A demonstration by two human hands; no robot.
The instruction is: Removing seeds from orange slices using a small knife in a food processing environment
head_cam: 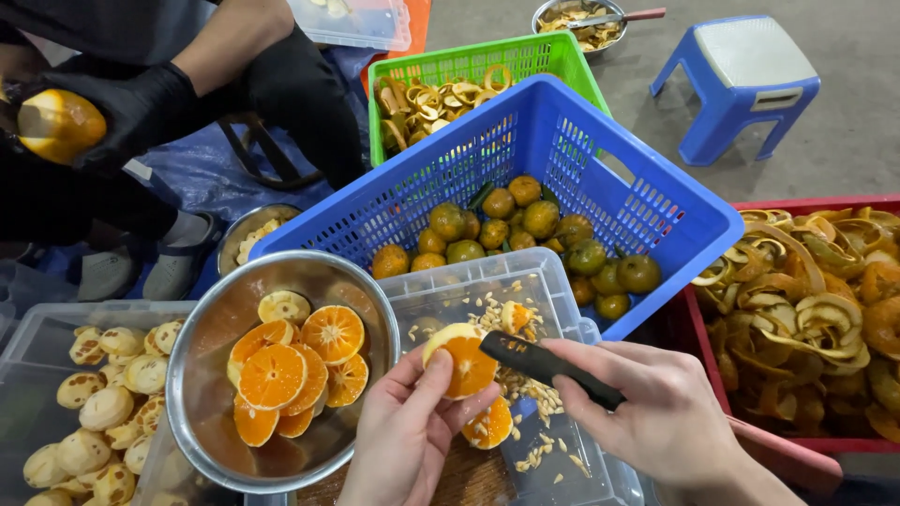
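Person seated low over a spread of tubs and baskets. Left hand pinches a halved orange between thumb and fingertips, cut face turned up, held above a clear tray littered with seeds. Right hand is closed round a black-handled tool, its tip laid against the edge of the half; the working end is hidden by the fruit, so blade or pick cannot be told. Another half lies in the tray just below. Step in hand, by the look of it: picking seeds out of the cut face and letting them drop into the tray. Next move would call for a small, shallow flick of the tool at each seed pocket, the left fingers turning the half and keeping clear of the tip. Steel bowl just left holds cleaned halves, flesh up. Far left, a clear tub of peeled whole fruit. Behind, a blue basket of unpeeled green-orange fruit; green basket and red crate hold peel. A co-worker's black-gloved hand grips an orange at upper left. Blue stool beyond.
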